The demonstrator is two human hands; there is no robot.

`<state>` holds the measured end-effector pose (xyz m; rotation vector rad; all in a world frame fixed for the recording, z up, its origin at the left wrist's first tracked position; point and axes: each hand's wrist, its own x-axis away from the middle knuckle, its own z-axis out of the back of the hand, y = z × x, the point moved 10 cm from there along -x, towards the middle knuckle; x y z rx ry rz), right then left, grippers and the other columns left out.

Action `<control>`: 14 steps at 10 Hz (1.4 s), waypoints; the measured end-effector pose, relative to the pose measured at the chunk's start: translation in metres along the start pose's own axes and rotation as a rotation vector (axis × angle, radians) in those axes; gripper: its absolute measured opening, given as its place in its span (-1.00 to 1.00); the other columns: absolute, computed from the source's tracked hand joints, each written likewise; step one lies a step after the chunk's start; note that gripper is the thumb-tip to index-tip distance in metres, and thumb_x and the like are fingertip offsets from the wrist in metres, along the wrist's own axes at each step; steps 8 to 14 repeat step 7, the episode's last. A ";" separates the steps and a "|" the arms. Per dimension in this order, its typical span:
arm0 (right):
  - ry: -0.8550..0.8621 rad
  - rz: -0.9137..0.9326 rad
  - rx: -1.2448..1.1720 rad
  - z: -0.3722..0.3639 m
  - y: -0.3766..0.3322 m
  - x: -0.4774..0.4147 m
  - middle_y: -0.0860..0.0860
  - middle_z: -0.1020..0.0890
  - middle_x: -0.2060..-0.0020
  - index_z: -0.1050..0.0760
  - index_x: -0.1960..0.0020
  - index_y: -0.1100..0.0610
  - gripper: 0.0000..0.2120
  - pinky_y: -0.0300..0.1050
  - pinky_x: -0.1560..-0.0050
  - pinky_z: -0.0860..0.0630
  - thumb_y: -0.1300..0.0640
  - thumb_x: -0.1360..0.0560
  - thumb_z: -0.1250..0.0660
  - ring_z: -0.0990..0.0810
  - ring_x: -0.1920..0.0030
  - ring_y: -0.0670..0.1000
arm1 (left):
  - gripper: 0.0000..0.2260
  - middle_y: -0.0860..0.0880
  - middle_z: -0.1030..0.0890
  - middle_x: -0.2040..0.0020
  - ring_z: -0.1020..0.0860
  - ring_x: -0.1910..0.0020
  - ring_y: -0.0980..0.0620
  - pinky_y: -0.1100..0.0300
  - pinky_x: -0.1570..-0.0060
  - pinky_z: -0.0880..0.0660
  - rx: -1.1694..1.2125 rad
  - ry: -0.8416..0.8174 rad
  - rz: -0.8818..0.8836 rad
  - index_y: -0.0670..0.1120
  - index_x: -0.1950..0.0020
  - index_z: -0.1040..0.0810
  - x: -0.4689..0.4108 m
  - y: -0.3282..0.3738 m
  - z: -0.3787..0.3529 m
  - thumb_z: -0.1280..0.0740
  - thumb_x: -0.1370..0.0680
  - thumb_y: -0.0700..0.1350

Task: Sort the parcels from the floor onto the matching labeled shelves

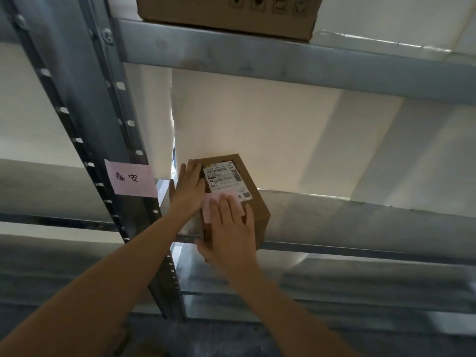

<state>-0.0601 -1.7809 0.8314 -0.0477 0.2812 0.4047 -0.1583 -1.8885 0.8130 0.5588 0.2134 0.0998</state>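
Note:
A small brown cardboard parcel [253, 202] with a white shipping label and a pink note on top rests on the metal shelf [360, 228], at its left end, with its near end over the shelf's front edge. My left hand [188, 191] lies flat against the parcel's left side, fingers straight. My right hand [231, 228] presses flat on the parcel's near top and front, covering part of the pink note. A pink paper label [131, 179] with handwritten characters is stuck on the upright post just left of the parcel.
A grey slotted steel upright [108, 140] stands left of the parcel. A larger cardboard box [226, 14] sits on the shelf above, behind a steel beam [283, 65]. A lower shelf [334, 287] lies below. White wall shows behind the shelving.

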 end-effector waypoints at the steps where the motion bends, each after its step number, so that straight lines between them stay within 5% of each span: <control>1: -0.086 0.084 -0.088 -0.014 0.021 -0.002 0.08 -0.27 -0.49 -0.18 -0.49 0.08 -0.38 0.16 -0.47 -0.04 -0.22 -0.54 -0.12 -0.20 -0.50 0.12 | -0.59 -0.04 -0.07 -0.56 0.04 -0.54 -0.02 -0.10 -0.46 0.16 -0.296 -0.061 -0.164 -0.07 -0.49 -0.14 0.009 -0.005 0.004 0.05 -0.64 -0.07; 3: -0.155 0.025 -0.068 -0.020 0.098 -0.017 0.03 -0.17 -0.53 -0.13 -0.50 0.02 -0.36 0.09 -0.48 -0.05 0.07 -0.48 -0.30 -0.08 -0.53 0.06 | -0.47 0.00 -0.02 -0.57 0.02 -0.54 0.06 0.05 -0.46 0.23 -0.292 -0.129 -0.288 -0.04 -0.52 -0.05 0.043 0.005 0.002 -0.03 -0.60 0.12; 5: -0.218 0.034 -0.012 -0.036 0.115 -0.040 0.02 0.02 -0.57 0.07 -0.55 -0.02 -0.30 0.11 -0.50 0.02 0.17 -0.54 -0.23 0.05 -0.56 0.07 | -0.40 -0.02 0.09 -0.57 0.12 -0.54 0.01 -0.03 -0.50 0.16 -0.423 -0.164 -0.191 -0.03 -0.54 0.10 0.046 0.008 -0.005 0.03 -0.58 0.19; 7: -0.109 0.002 -0.184 -0.015 0.118 -0.044 -0.02 0.01 -0.57 0.13 -0.55 -0.06 -0.25 0.13 -0.50 0.08 -0.16 -0.51 -0.21 0.06 -0.56 0.04 | -0.34 -0.02 0.09 -0.57 0.11 -0.54 -0.03 -0.03 -0.46 0.19 -0.358 -0.080 -0.113 0.02 -0.53 0.18 0.045 0.019 0.014 0.06 -0.53 0.27; 14: -0.109 0.002 -0.184 -0.015 0.118 -0.044 -0.02 0.01 -0.57 0.13 -0.55 -0.06 -0.25 0.13 -0.50 0.08 -0.16 -0.51 -0.21 0.06 -0.56 0.04 | -0.34 -0.02 0.09 -0.57 0.11 -0.54 -0.03 -0.03 -0.46 0.19 -0.358 -0.080 -0.113 0.02 -0.53 0.18 0.045 0.019 0.014 0.06 -0.53 0.27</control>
